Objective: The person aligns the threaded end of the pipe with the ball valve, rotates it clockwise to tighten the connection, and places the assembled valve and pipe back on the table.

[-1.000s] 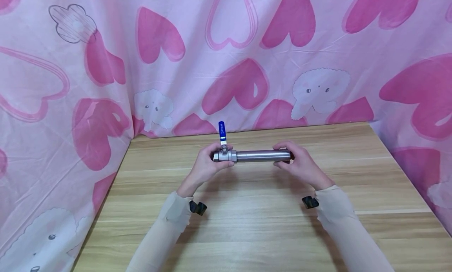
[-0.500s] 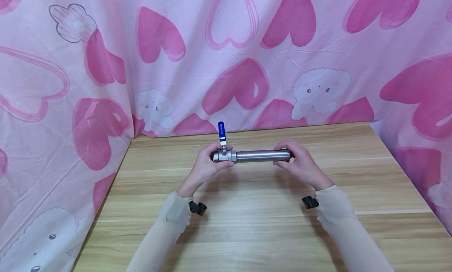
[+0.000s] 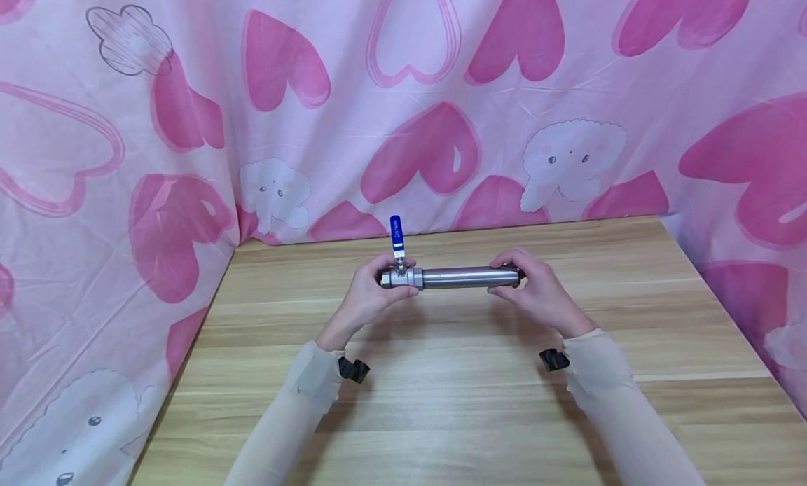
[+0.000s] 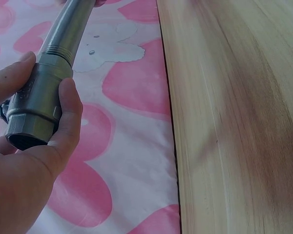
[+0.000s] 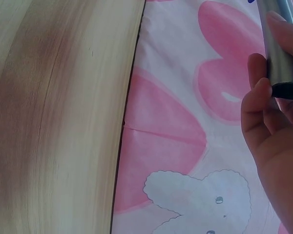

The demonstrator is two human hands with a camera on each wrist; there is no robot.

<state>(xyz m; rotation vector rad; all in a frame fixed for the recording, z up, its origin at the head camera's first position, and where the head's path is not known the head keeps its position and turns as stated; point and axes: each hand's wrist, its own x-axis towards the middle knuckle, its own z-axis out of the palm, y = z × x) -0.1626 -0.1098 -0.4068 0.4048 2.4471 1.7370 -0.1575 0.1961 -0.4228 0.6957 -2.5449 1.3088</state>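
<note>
I am looking at a pink heart-print cloth filling the upper two thirds of the head view and draping down both sides, with the wooden table taking up the lower centre. Over the middle of the table, just above its surface, both hands are holding one assembly level: a steel pipe running left to right, seated in a ball valve at its left end. The valve's blue handle is standing straight up, crosswise to the pipe.

My left hand is wrapping thumb and fingers around the valve body; the left wrist view shows the thumb curling over it and the open port facing the camera. My right hand is closing its fingers around the pipe's far end, where a black cap or tip is showing.

As I judge it, the pipe is already sitting in the valve with only a short band of thread showing at the joint, so the joining looks mostly done; whether it is fully tight I cannot tell.
</note>
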